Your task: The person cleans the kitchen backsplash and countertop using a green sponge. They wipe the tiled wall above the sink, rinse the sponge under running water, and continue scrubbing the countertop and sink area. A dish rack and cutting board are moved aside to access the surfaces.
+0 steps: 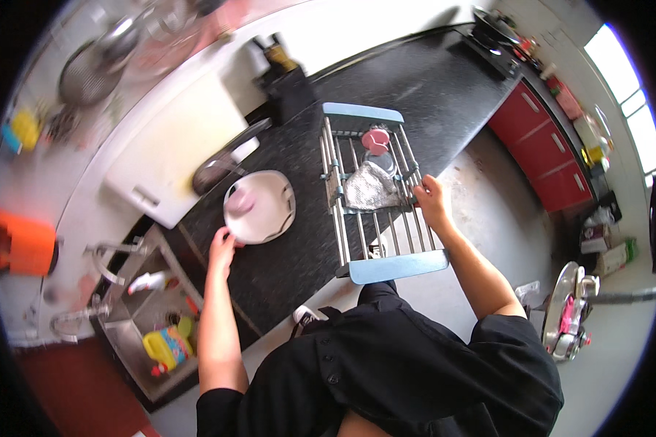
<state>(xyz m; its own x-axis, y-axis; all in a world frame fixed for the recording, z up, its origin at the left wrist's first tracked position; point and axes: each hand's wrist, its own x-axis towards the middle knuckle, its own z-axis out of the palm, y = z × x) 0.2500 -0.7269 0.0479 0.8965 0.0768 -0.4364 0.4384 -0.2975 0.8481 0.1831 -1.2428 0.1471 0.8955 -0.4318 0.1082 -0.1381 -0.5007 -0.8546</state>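
Observation:
My left hand grips the near rim of a white basin with a pink item in it, over the black countertop. My right hand holds the right side of a metal-rod dish rack with pale blue ends. Part of the rack reaches past the counter edge. A crumpled silvery cloth, a pink item with a round base and a clear round dish lie in the rack.
White cutting boards, a dark pan and a black knife block stand behind the basin. At left, a steel sink holds a yellow bottle and a white spray bottle. A wok sits at the far right corner.

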